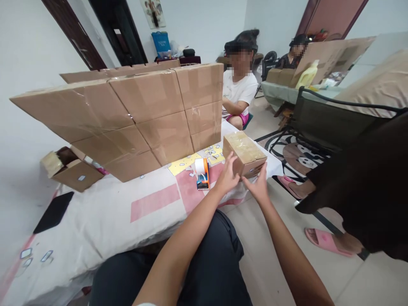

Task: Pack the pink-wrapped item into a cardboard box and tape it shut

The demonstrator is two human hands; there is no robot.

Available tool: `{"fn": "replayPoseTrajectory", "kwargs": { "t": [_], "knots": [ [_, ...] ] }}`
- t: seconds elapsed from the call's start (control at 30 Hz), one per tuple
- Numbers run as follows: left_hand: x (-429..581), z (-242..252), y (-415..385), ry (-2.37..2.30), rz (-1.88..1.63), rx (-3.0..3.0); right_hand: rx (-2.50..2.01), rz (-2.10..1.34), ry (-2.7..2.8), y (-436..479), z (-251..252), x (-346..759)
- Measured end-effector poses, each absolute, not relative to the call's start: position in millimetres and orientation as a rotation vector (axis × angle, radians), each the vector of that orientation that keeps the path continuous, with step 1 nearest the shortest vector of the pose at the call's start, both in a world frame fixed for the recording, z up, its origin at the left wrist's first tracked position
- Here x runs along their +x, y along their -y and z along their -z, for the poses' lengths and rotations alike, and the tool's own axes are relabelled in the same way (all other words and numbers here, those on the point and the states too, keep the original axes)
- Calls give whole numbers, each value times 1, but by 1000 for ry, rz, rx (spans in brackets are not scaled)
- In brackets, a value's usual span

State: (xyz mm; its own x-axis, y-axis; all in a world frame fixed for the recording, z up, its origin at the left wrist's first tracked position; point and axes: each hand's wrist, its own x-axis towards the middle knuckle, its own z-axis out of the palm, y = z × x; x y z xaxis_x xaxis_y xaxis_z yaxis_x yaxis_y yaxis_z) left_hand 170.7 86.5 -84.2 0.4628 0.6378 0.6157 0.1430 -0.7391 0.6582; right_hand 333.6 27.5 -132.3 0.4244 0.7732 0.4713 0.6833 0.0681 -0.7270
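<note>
A small cardboard box (245,148) with shiny clear tape over its top sits at the right end of the cloth-covered table (111,212). My left hand (227,174) presses against its near left side, fingers reaching up toward the top edge. Against the near right corner rests my right hand (257,183), thumb pointing inward and fingers along the side. Both hands grip the box between them. Just left of my left hand lies an orange and blue tape dispenser (203,174) with a white roll.
Behind the dispenser stands a wall of stacked, taped cartons (153,114). An opened small box (78,173) and a black flat pad (54,212) lie at the left. One person (240,85) sits across; another stands close at my right in pink slippers (328,241).
</note>
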Motion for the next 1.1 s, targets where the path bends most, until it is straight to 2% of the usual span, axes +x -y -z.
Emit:
{"fn": "replayPoseTrajectory", "kwargs": {
  "t": [0.17, 0.33, 0.57, 0.7, 0.83, 1.1],
  "knots": [
    [144, 86, -80, -780, -1330, 2072, -1798, -63, 1147, -41, 124, 319],
    [129, 88, -79, -834, -1278, 2034, -1871, 29, 1053, -66, 118, 356],
    [118, 92, -84, -861, -1216, 1860, -1840, 37, 1194, -150, 114, 377],
    [121, 82, -70, -827, -1115, 1875, -1901, -55, 1228, -223, 97, 371],
    [123, 78, -65, -860, -1001, 1933, -2221, -305, 1245, -277, 66, 363],
    [122, 76, -56, -786, -935, 2023, -2384, -261, 1509, -252, 24, 309]
  ]
}}
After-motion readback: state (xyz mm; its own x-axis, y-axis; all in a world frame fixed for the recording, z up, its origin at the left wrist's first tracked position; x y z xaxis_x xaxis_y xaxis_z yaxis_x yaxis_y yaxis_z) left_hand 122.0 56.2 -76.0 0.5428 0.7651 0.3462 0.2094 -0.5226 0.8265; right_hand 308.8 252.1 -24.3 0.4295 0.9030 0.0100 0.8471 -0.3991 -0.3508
